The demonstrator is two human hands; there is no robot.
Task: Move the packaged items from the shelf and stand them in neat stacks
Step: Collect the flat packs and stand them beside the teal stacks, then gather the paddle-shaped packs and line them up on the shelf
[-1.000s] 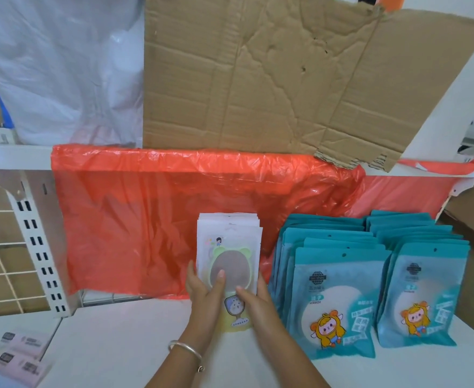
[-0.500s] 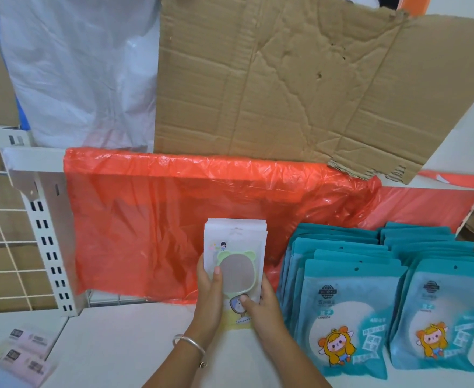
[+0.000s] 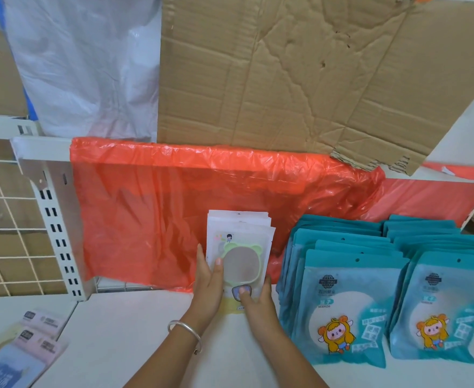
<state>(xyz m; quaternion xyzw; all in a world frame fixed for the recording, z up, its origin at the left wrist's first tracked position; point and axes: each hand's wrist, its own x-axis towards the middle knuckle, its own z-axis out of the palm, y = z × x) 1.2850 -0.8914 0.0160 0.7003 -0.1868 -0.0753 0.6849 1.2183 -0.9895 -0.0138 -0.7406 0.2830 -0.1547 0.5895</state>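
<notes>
A stack of white mirror packets (image 3: 240, 236), each with a green bear-eared mirror showing, stands upright on the white shelf (image 3: 135, 331) against the red plastic sheet. My left hand (image 3: 209, 287) presses the stack's left side, thumb on its front. On the lower right side, my right hand (image 3: 254, 301) holds the stack with its thumb on the front. Two upright rows of teal mirror packets (image 3: 347, 303) stand just to the right, the second row (image 3: 437, 309) beside the first.
Red plastic sheet (image 3: 202, 208) hangs behind the shelf, with a torn cardboard sheet (image 3: 286, 74) and white plastic above it. Pink and blue packets (image 3: 31, 343) lie at the lower left. A slotted metal upright (image 3: 59, 233) and wire grid stand at left.
The hands have closed in on the white stack, gripping its sides more snugly. The view has shifted slightly; the stack stays in place beside the teal rows.
</notes>
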